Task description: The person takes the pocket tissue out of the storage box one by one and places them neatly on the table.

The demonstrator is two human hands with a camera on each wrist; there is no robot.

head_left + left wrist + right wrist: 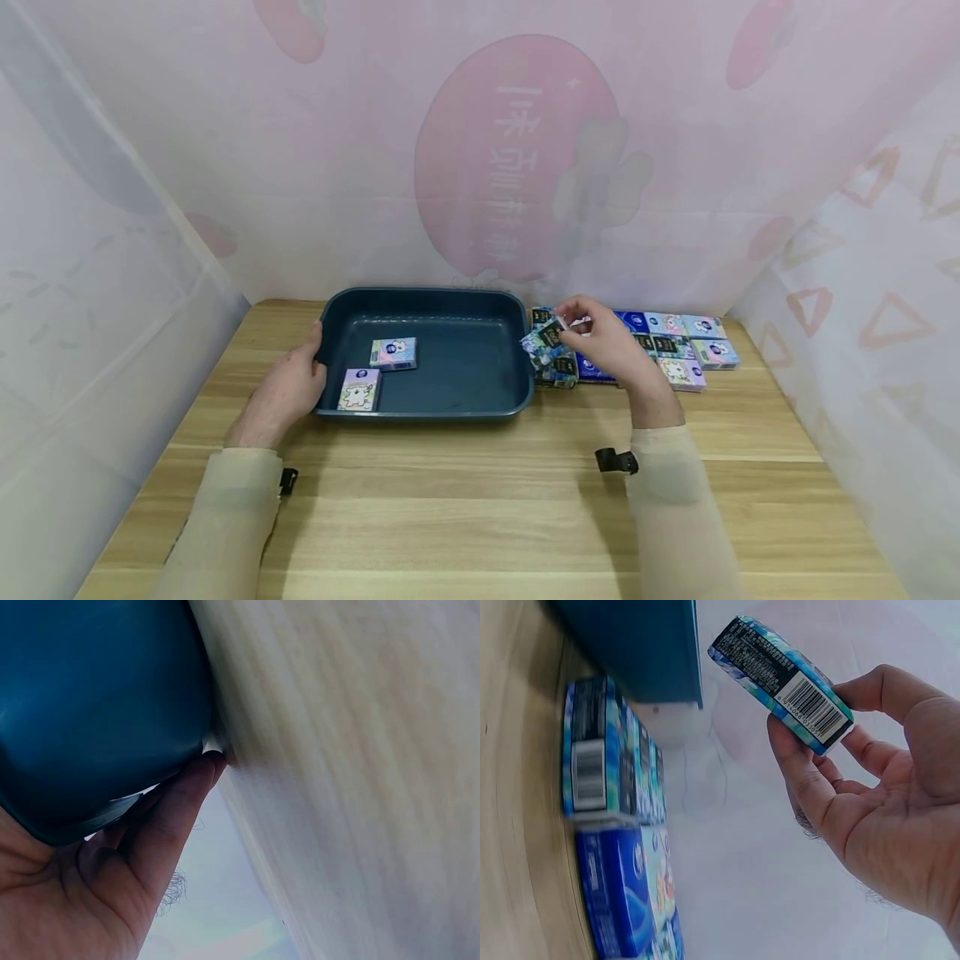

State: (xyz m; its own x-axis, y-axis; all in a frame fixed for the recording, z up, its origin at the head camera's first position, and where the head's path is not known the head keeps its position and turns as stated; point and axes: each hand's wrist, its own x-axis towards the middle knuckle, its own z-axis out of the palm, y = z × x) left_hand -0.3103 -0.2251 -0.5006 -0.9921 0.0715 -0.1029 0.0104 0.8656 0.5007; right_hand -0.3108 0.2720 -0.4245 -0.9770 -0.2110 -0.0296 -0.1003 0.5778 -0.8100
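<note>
A dark teal tray [465, 379] lies on the table, and my left hand [288, 387] grips its left side. In the left wrist view, fingers [161, 836] lie along the tray's outer wall [112, 697]. My right hand [611, 342] pinches a blue-green and black tissue pack [780, 686] between thumb and fingers, tilted and raised by the tray's right rim. Inside the tray are a pastel tissue pack [393, 353] and a lilac tissue pack [359, 390], both toward the left.
Right of the tray, several tissue packs lie in close rows: blue-green ones [557, 372], dark blue ones [592, 372] and pastel ones [714, 353]. The right hand partly hides them. A pink printed curtain [360, 183] hangs behind the wooden table [450, 500].
</note>
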